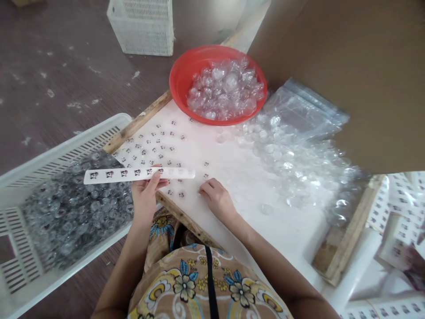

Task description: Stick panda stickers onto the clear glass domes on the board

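Note:
A white strip of small printed stickers (114, 174) lies across my left hand (146, 192), which grips it between thumb and fingers. The dark pictures sit along its left part; the right end looks bare. My right hand (217, 198) is closed over the white tabletop (229, 153), its fingertips curled together, and I cannot make out whether something small is between them. Just beyond those fingertips are small clear pieces bearing the same picture (206, 164). Several more stickered pieces (160, 147) are spread over the table's left part.
A red basin (179, 84) of clear round pieces stands at the back. More loose clear pieces (292, 164) and a plastic bag (299, 108) lie on the right. At left is a white crate (109, 122) full of pieces. Wooden strips (139, 122) edge the table. Sticker sheets (401, 195) lie far right.

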A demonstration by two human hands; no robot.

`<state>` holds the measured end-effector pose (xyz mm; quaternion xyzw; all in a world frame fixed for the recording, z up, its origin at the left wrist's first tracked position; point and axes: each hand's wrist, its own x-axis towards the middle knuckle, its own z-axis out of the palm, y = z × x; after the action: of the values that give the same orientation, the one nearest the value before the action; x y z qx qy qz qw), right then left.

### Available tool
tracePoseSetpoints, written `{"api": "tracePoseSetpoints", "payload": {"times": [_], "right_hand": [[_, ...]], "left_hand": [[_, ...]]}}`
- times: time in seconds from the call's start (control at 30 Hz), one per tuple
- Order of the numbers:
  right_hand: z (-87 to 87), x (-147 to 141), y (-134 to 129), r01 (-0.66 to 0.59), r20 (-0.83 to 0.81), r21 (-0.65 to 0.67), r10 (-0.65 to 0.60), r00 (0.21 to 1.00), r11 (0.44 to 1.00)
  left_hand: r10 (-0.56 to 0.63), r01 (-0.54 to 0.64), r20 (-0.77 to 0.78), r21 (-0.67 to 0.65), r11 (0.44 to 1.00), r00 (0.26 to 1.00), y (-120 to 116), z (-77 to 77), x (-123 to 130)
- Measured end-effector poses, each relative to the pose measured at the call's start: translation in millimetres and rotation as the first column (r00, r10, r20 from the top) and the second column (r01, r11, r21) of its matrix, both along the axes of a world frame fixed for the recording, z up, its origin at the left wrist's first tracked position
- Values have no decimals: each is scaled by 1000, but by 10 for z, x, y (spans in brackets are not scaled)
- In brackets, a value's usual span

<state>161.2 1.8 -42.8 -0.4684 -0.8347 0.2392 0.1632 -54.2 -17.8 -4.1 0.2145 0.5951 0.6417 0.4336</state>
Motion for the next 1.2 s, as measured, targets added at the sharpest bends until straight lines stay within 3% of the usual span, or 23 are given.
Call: {"api": "tracePoseSetpoints", "payload": {"times": [0.2,0.5,0.73,0.83,0.93,1.07,1.2], "right_hand": [[-104,-23,-86,-52,44,141,46,998,989],[-121,-57,-216,-32,171,248,-11,985,968],[-187,28,-146,-8,55,205,-3,998,979],[-188,46,-119,28,55,180,-38,998,983],[-197,39,-123,33,70,170,-45,997,985],[-224,28,-136,7,103,212,-30,994,977],[-228,38,-133,5,99,234,-29,995,972]], "left_hand": [[-3,3,9,-11,1000,1000,11,7,21],[-21,21,-7,-5,1000,1000,-15,14,40],[-40,40,29,-8,999,999,-47,24,10],[-146,151,93,-42,988,985,-85,22,-21],[-345,355,116,-84,931,932,-138,7,-50],[-569,590,168,-121,799,805,-193,-5,-46],[-649,713,328,-128,690,687,-194,19,49]]}}
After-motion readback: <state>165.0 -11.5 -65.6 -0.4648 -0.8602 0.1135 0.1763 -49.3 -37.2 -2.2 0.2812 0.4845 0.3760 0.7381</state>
